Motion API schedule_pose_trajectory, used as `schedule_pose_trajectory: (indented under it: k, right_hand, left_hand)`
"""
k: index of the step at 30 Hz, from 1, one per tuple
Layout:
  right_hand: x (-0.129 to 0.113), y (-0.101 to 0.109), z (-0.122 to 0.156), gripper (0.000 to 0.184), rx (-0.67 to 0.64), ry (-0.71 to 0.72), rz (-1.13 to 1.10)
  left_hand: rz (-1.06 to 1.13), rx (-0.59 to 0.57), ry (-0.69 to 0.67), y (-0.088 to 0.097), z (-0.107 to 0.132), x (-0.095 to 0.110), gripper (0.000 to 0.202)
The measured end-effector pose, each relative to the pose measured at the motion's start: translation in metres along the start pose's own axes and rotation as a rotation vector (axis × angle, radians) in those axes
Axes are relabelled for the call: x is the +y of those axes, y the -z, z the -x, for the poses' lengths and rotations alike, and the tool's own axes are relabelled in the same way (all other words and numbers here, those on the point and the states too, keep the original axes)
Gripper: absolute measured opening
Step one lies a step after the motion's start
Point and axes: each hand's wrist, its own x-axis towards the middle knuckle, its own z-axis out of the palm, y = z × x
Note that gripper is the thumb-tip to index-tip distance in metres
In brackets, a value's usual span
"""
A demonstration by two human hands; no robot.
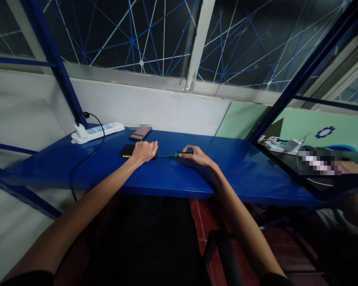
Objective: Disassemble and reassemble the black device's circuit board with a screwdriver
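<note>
My left hand (145, 151) is closed over the right part of a flat black case (127, 150) with a yellow-and-black label on its near side. What the case is cannot be made out. In my right hand (198, 155) is a screwdriver (176, 155) with a green and black handle, its fingers pinched round the handle. The thin shaft lies nearly level and points left, with its tip at or close to the right end of the case. My left fingers partly hide that end, so contact is unclear.
Behind the case lies a phone (141, 132) with its screen lit. A white power strip (98, 132) stands at the back left, and a black cable (88, 157) runs over the blue table's (167, 178) left side. Another person sits at the right.
</note>
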Motion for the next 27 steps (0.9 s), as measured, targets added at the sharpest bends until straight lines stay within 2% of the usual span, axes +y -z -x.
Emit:
schedule_pose_trajectory:
  k: [2, 6, 11, 15, 17, 21, 23, 27]
  right_hand:
    - [0.001, 0.0, -0.002, 0.047, 0.008, 0.022, 0.043]
    - [0.004, -0.004, -0.005, 0.06, 0.068, 0.023, 0.149]
    - [-0.004, -0.007, 0.002, 0.045, 0.0, 0.021, -0.028]
    - [-0.007, -0.006, 0.005, 0.045, -0.023, 0.053, -0.095]
    - [-0.004, -0.005, 0.003, 0.045, 0.014, 0.079, -0.035]
    - [0.005, -0.005, -0.005, 0.061, 0.114, 0.135, 0.211]
    - [0.007, -0.005, -0.007, 0.065, 0.119, 0.159, 0.271]
    - [0.004, -0.005, -0.005, 0.049, 0.067, 0.148, 0.163]
  left_hand:
    - [0.005, -0.003, 0.005, 0.001, 0.0, 0.0, 0.065]
    - [0.006, 0.0, 0.002, 0.001, 0.0, 0.001, 0.063]
    - [0.008, 0.013, -0.003, -0.001, 0.0, -0.001, 0.064]
    - [0.004, 0.016, -0.009, -0.001, 0.0, -0.001, 0.064]
    - [0.004, 0.01, -0.011, -0.001, 0.0, -0.001, 0.064]
    - [0.004, 0.004, -0.016, 0.001, 0.0, -0.001, 0.064]
    - [0.004, 0.005, -0.018, 0.0, -0.001, -0.001, 0.065]
    - [0.003, 0.014, -0.013, -0.001, 0.0, -0.001, 0.066]
